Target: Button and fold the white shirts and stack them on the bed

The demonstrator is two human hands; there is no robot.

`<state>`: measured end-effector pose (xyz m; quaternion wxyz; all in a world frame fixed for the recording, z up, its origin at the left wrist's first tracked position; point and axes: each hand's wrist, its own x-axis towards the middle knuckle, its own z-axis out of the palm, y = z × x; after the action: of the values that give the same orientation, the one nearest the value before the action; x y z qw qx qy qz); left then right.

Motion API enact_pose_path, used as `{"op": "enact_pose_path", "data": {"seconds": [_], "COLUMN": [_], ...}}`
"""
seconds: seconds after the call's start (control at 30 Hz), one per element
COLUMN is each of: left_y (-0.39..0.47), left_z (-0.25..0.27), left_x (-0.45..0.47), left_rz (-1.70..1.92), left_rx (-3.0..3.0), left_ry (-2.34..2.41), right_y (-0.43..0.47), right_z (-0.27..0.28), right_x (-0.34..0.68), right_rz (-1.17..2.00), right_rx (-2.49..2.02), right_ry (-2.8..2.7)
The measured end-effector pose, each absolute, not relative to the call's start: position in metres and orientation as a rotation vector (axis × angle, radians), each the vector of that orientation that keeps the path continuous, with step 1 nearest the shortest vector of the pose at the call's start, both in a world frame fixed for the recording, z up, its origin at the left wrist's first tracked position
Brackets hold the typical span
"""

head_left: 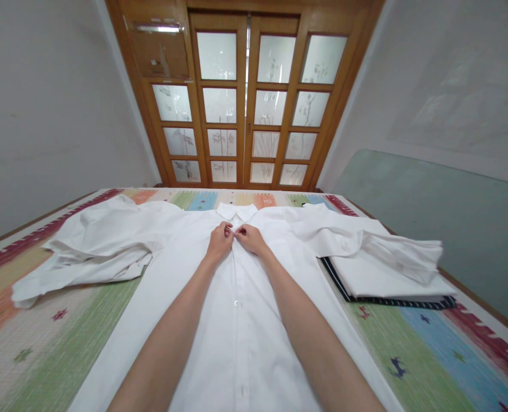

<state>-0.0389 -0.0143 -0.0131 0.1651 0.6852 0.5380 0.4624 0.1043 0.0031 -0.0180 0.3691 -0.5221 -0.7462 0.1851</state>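
Note:
A white long-sleeved shirt (219, 349) lies spread out front side up, its collar (237, 212) at the far end and its sleeves out to both sides. Just below the collar, my left hand (220, 240) has its fingers closed in a pinch on the front placket. Close beside it, my right hand (250, 238) pinches the placket's other side. Whether a button sits between the fingertips is hidden. Farther down the placket, a small round button (237, 303) shows. The left sleeve (108, 229) lies bunched on the patterned cloth.
Under the right-hand sleeve is a stack of folded white clothes (391, 269) with a black striped piece (348, 292) at its bottom. A colourful striped cloth (429, 349) covers the table. A pale green board (417, 212) leans at the right wall; wooden glazed doors (245, 91) stand beyond.

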Motion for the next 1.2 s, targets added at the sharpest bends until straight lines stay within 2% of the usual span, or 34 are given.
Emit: {"op": "enact_pose_path", "data": {"seconds": [0.3,0.57,0.97,1.2], "left_y": [-0.010,-0.013,-0.038,-0.046], "left_z": [-0.017,-0.016,-0.007,-0.003], "left_x": [-0.041,-0.043,-0.037,-0.036], "left_rz": [1.246,1.225,0.589,0.515], "left_rx": [1.988,2.110,2.384,2.405], "left_ry": [1.635,1.711,1.967,1.967], "right_y": [0.003,0.001,-0.017,-0.027], "right_z": [-0.018,-0.022,-0.010,-0.005], "right_x": [0.104,0.104,0.095,0.096], "right_rz": [0.416,0.116,-0.014,0.021], "right_rx": [-1.349,-1.360,-1.576,-1.634], "right_ry": [-1.945,-1.992,-2.309,-2.364]}}
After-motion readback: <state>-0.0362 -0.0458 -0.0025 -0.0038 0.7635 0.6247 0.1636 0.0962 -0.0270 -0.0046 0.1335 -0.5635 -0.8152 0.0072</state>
